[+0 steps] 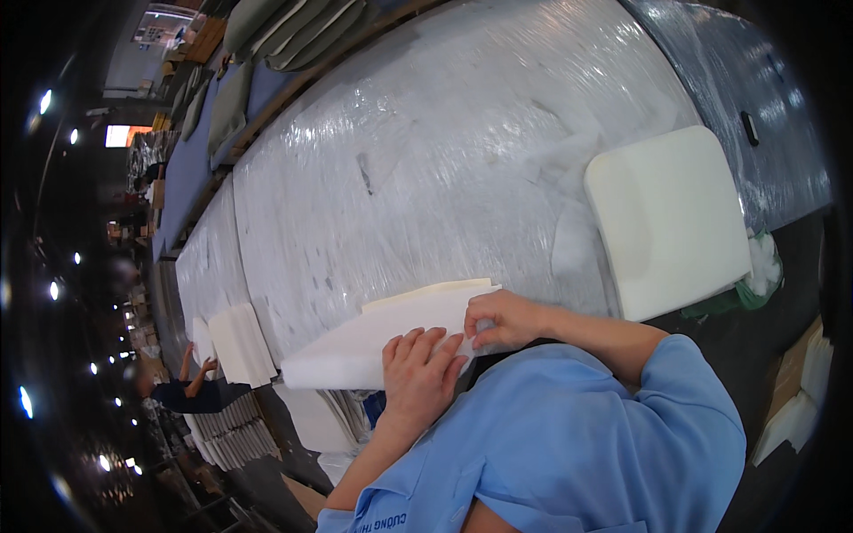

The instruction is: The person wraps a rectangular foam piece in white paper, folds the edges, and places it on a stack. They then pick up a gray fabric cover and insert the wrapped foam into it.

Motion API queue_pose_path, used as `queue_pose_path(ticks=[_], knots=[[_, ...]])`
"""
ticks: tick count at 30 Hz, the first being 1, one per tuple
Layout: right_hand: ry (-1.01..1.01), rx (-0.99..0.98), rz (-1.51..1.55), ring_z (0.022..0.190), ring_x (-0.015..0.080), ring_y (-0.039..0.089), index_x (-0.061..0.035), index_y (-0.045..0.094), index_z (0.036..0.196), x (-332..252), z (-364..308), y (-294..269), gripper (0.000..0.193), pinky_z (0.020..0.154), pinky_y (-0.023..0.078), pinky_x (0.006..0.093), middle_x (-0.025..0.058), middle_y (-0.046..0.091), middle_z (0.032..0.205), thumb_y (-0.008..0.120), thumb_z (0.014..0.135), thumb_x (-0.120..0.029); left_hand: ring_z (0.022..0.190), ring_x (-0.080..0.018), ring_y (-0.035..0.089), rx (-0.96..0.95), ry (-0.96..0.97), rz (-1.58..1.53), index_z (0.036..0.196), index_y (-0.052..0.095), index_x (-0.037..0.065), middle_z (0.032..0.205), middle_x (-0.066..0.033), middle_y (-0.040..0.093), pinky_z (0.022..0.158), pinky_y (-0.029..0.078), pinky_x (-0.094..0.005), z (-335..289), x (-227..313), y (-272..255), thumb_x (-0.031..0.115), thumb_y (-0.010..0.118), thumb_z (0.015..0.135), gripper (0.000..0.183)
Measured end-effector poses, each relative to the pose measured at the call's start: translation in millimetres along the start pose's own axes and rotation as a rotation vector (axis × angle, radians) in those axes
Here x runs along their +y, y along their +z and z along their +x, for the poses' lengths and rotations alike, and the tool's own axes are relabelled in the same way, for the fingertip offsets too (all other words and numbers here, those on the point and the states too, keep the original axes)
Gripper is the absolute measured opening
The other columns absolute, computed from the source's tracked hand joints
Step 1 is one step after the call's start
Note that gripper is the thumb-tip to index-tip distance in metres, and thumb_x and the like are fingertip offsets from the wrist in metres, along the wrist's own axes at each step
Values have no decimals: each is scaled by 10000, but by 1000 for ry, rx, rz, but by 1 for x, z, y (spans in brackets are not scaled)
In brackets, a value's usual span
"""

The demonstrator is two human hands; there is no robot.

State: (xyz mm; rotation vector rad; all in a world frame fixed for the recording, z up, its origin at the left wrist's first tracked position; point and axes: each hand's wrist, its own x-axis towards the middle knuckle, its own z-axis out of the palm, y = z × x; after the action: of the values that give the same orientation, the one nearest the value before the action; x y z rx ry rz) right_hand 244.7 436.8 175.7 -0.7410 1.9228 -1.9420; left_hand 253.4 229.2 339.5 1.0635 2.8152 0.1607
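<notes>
A white padded piece (pixel 355 351) lies at the near edge of the plastic-wrapped table, a cream foam edge (pixel 428 291) showing along its far side. My left hand (pixel 416 373) rests on its white covering with the fingers stretched out and apart. Just right of it, my right hand (pixel 502 318) is closed in a pinch at the piece's right end, on the white covering. The exact fold between its fingertips is hidden. Farther right on the table lies a cream foam cushion pad (pixel 671 218) with rounded corners.
Clear film covers the long work table (pixel 426 151). A small black object (pixel 750 129) lies on the bluish surface at right. Beside the foam pad hangs a green bag (pixel 755 289) with white fluff. At left, a co-worker (pixel 191 391) handles white pads (pixel 242 346). Grey pads (pixel 302 31) lie beyond.
</notes>
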Motion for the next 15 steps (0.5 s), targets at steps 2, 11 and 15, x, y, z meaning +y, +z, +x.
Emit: queue_pose_path(ticks=[2,11,15], knots=[[5,-8,49,904,278,661,-84,678,965,4,4,-5,246,812,521,392,73,700,964,848,854,-222,1134,-287,644,-35,-9,-21,1190,758,140,1190,-61,708,1007,429,-449,6,2,-5,327,819,873,373],[-67,35,57,863,278,644,-64,655,941,9,12,-11,235,779,511,397,79,670,925,843,852,-174,979,-281,652,-211,-151,-31,997,718,115,1020,-65,665,844,464,-436,27,10,-1,279,812,872,226],[-18,90,61,905,285,634,-67,637,952,7,13,-8,241,810,503,394,86,661,932,820,872,-202,937,-305,641,-177,-195,-71,967,667,87,982,-91,647,821,463,-449,29,7,8,192,773,898,165]])
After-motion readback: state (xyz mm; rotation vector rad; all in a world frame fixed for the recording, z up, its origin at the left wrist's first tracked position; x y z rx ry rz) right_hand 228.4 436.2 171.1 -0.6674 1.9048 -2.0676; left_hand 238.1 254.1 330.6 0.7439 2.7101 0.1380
